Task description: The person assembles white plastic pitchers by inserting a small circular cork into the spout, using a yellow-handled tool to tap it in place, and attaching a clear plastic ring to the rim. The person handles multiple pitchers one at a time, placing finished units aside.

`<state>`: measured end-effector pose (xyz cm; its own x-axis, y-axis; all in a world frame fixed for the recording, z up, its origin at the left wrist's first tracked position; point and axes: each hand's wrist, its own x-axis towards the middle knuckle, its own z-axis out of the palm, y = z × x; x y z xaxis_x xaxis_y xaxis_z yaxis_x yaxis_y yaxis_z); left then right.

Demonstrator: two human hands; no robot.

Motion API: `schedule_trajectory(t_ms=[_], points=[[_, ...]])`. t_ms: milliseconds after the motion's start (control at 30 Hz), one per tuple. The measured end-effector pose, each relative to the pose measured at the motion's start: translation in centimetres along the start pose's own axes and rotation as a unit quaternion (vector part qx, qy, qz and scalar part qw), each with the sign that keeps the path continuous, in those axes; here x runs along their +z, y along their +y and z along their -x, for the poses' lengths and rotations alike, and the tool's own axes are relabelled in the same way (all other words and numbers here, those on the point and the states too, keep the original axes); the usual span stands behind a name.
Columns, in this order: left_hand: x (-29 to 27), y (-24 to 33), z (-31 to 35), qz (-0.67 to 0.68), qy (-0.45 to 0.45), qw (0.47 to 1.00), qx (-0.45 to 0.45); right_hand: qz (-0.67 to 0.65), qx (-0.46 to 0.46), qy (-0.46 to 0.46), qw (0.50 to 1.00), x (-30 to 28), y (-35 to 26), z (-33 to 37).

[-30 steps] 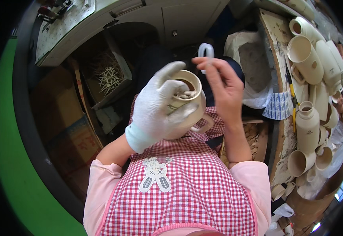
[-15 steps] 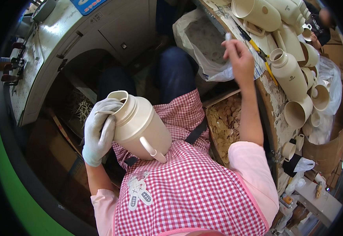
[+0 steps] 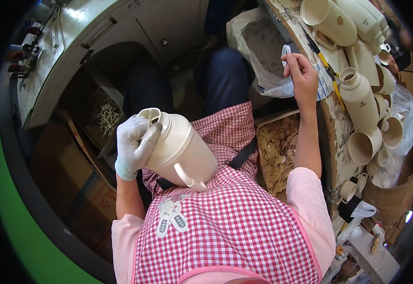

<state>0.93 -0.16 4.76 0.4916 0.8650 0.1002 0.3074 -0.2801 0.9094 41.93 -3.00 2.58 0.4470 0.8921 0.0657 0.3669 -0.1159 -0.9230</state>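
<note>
Steadying the cream, round-shouldered jug with a side handle [image 3: 187,144] against your red-and-white checked cloth apron [image 3: 225,222], your white-gloved left hand [image 3: 138,143] grips its neck; your bare right hand [image 3: 303,78] pinches a thin whitish ring [image 3: 285,50] near the pale plastic bag [image 3: 238,34]; the step looks like handling that ring apart from the jug; moving on calls for a firm neck hold and a controlled pinch.

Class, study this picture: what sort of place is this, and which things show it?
Probably a factory workshop: many cream vessels crowd the worn bench at right, the gloved left hand holds a similar jug, and small discs lie heaped nearby.
</note>
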Motion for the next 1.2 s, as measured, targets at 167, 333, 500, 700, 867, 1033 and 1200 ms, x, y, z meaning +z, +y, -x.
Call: schedule_trajectory(t_ms=[167, 333, 500, 700, 867, 1033, 1200], points=[[0.0, -0.3, 1.5, 0.003, 0.052, 0.999, -0.013, -0.002, -0.053, -0.015, 0.998, -0.4, 0.2, -0.1], [0.7, -1.3, 3.4, 0.051, 0.241, 0.969, -0.029, 0.355, -0.243, 0.110, 0.896, -2.9, 0.5, -7.9], [-4.3, -2.4, 4.8, 0.265, 0.072, 0.910, -0.310, 0.527, -0.380, 0.107, 0.753, -1.8, 3.7, -18.4], [-6.9, 1.2, 6.4, 0.116, 0.228, 0.962, -0.100, 0.439, -0.293, 0.134, 0.839, -5.3, 3.3, -14.6], [-7.1, 3.1, 5.2, -0.110, 0.377, 0.919, 0.042, 0.578, -0.184, 0.029, 0.795, -8.2, 2.0, -10.4], [-5.6, 0.8, 2.2, -0.311, 0.224, 0.916, 0.120, 0.600, -0.136, 0.025, 0.788, -8.2, 2.8, -8.9], [-4.4, 0.3, 1.2, -0.376, 0.219, 0.881, 0.183, 0.665, -0.135, -0.010, 0.735, -11.0, 5.8, -10.4]])
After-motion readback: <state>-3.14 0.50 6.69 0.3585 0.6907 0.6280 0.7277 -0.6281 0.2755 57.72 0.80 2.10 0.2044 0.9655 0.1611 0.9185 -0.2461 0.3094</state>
